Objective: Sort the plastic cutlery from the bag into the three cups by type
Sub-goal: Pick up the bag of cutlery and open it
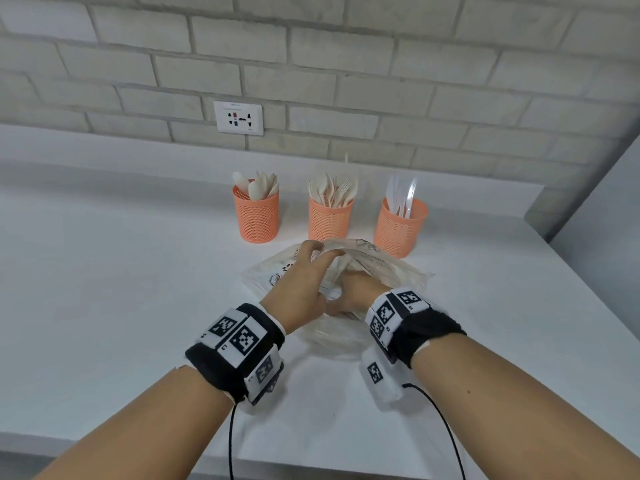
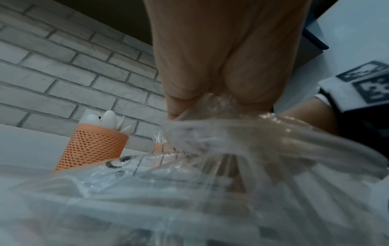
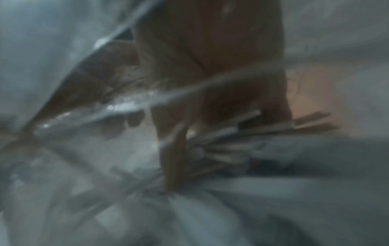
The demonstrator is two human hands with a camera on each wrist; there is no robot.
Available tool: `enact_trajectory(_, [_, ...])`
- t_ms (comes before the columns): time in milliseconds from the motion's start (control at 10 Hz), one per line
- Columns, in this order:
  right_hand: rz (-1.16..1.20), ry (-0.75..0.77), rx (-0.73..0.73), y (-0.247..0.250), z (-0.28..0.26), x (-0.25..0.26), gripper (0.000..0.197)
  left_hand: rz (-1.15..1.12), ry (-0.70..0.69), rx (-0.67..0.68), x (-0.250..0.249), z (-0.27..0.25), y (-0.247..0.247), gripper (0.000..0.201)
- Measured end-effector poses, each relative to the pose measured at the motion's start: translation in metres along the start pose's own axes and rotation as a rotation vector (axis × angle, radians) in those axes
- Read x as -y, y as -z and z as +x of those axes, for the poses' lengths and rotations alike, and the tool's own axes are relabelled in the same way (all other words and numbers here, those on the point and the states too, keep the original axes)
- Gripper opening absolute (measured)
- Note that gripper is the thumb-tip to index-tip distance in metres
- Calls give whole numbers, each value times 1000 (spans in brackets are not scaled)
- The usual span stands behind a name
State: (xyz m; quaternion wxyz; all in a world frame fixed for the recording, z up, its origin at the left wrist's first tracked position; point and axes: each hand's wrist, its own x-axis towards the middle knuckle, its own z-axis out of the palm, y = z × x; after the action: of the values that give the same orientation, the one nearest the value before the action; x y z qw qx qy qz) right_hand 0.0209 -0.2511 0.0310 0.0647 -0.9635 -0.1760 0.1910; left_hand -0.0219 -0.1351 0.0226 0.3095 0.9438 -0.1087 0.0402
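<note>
Three orange mesh cups stand in a row at the back of the counter: the left cup (image 1: 257, 216) holds spoons, the middle cup (image 1: 330, 219) forks, the right cup (image 1: 400, 227) clear knives. A clear plastic bag (image 1: 388, 268) lies in front of them. My left hand (image 1: 323, 254) pinches the bag's upper rim and lifts it; the film (image 2: 231, 158) bunches under its fingers (image 2: 189, 74). My right hand (image 1: 358, 289) is inside the bag. In the blurred right wrist view its fingers (image 3: 174, 158) curl round a bundle of cutlery handles (image 3: 242, 133).
The white counter (image 1: 104, 289) spreads out to the left of the bag, and its front edge runs under my forearms. A brick wall with a socket (image 1: 238, 117) is behind the cups. A grey wall corner (image 1: 588, 202) stands at the right.
</note>
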Motion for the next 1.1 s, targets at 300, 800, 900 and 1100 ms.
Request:
enact_trajectory(300, [151, -67, 42, 8, 2, -15, 46, -32, -40, 38, 4, 7, 2, 73])
enact_trajectory(800, [-27, -19, -149, 20, 29, -20, 39, -84, -33, 33, 10, 13, 0, 83])
enact_trajectory(900, [-374, -500, 147, 1, 39, 1, 44, -71, -39, 25, 9, 12, -1, 83])
enact_trajectory(1100, [-746, -396, 34, 36, 14, 40, 39, -101, -68, -10, 9, 14, -3, 81])
